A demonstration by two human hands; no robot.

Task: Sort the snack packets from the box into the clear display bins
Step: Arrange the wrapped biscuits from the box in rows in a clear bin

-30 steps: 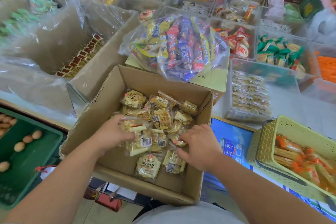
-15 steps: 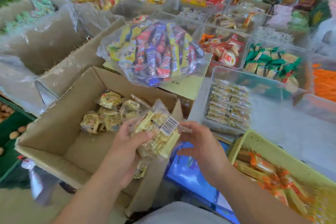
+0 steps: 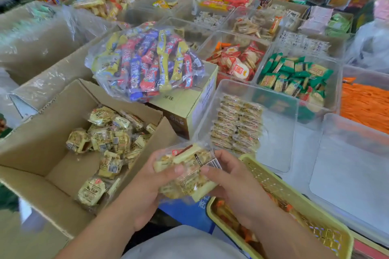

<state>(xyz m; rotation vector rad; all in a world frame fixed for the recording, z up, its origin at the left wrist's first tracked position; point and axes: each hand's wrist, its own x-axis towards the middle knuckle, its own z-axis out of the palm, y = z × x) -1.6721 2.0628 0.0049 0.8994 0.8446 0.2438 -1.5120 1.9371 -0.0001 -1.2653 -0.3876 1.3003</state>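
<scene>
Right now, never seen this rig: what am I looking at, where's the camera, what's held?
No machine here: a person's two bare hands. The picture comes from a wide-angle camera worn on the head, looking forward and down. The left hand and right hand grip a bundle of clear-wrapped pale yellow snack packets between them. Left of them sits an open brown cardboard box with loose packets inside. Ahead, a clear plastic display bin holds packet rows; a yellow plastic mesh basket lies by the right hand.
</scene>
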